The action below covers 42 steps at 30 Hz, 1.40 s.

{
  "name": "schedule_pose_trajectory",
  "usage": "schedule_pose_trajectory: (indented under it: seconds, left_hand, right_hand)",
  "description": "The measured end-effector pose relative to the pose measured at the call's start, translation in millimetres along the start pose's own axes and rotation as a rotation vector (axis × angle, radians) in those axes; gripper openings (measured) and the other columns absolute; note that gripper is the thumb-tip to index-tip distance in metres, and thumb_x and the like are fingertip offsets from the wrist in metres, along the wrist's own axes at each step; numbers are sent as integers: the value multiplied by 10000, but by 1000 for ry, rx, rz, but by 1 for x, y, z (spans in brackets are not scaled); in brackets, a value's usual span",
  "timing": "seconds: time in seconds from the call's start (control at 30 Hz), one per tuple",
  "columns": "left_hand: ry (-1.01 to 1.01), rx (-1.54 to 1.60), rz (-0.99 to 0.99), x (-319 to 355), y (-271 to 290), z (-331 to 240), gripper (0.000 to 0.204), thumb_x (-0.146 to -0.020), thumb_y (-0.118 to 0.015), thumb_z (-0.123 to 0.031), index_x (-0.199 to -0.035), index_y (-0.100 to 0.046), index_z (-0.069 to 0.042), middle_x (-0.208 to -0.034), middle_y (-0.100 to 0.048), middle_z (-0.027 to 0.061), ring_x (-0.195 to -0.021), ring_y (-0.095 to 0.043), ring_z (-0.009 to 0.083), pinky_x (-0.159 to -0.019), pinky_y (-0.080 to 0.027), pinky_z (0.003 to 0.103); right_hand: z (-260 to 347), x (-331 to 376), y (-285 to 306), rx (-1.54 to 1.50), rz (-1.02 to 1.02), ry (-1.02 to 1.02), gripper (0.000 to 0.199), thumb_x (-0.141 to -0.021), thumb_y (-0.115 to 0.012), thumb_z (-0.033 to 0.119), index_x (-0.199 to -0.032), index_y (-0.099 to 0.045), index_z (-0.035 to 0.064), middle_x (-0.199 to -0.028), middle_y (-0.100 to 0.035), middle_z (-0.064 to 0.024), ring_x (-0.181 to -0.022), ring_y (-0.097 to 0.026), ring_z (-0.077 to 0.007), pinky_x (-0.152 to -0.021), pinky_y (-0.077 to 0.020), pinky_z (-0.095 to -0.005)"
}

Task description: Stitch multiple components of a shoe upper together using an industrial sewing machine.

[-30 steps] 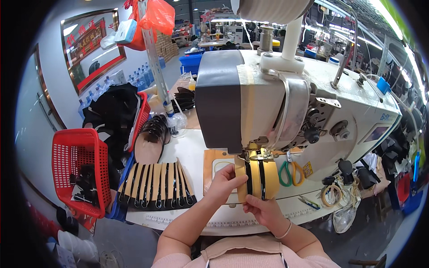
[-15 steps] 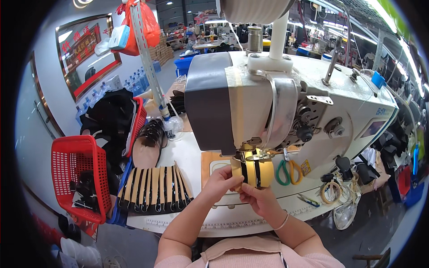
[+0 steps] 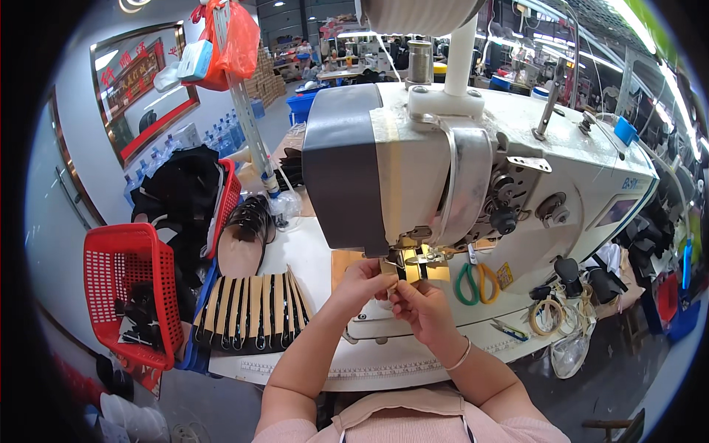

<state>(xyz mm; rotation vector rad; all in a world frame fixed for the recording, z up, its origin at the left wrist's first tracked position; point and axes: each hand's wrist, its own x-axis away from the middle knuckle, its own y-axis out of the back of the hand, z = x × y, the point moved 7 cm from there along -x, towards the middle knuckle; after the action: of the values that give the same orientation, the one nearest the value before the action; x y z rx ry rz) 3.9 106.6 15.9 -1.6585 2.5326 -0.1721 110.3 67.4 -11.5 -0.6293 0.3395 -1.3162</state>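
Observation:
Both my hands work close together just below the head of a white and grey sewing machine. A tan strap piece with black bands lies under the lit needle area, partly hidden by the machine's foot and my fingers. My left hand pinches its near left edge, fingers closed. Right beside it, my right hand is also closed, thumb and forefinger pinching the near end of the same piece. The fingertips of both hands almost touch.
Left on the table lie a row of tan and black straps and a sandal. A red basket stands beyond the left edge. Scissors with green and orange handles, thread snips and tape rolls lie right.
Both hands have moved slightly away from me, toward the needle. The strap piece has gone farther under the machine head, and less of it shows.

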Motion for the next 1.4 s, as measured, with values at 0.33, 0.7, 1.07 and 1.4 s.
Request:
schedule_pose_trajectory:
  seconds: [0.33,0.7,1.07,1.4]
  left_hand:
    - [-50,14,-105,-17,17,0,69,-742,-594,-79,-796,-588,-37,-672,-555,16,-532,-491,88,-480,-392,227]
    - [-409,268,-224,-89,89,-22,260,-717,-621,-107,-964,-568,-45,-859,-587,59,-727,-570,149,-638,-463,262]
    - [-681,-1294,-155,-66,32,-49,283,-768,-576,-135,-1032,-540,-41,-983,-574,71,-818,-563,151,-684,-467,282]
    - [16,72,-132,27,19,2,304,-802,-610,-210,-999,-512,0,-915,-585,72,-813,-582,144,-720,-469,266]
  right_hand:
    - [-25,5,18,-67,79,-94,140,-846,-566,167,-891,-592,37,-752,-597,-34,-605,-561,-96,-532,-456,-204]
    - [-14,6,13,52,74,4,143,-838,-580,166,-906,-588,40,-749,-587,-30,-624,-549,-94,-562,-450,-207]
    - [-15,5,9,372,102,234,265,-847,-567,150,-1069,-542,8,-927,-597,-63,-808,-570,-105,-713,-463,-217]
    - [-16,14,13,296,52,84,143,-849,-557,175,-902,-572,43,-805,-584,-4,-727,-555,-64,-650,-466,-210]
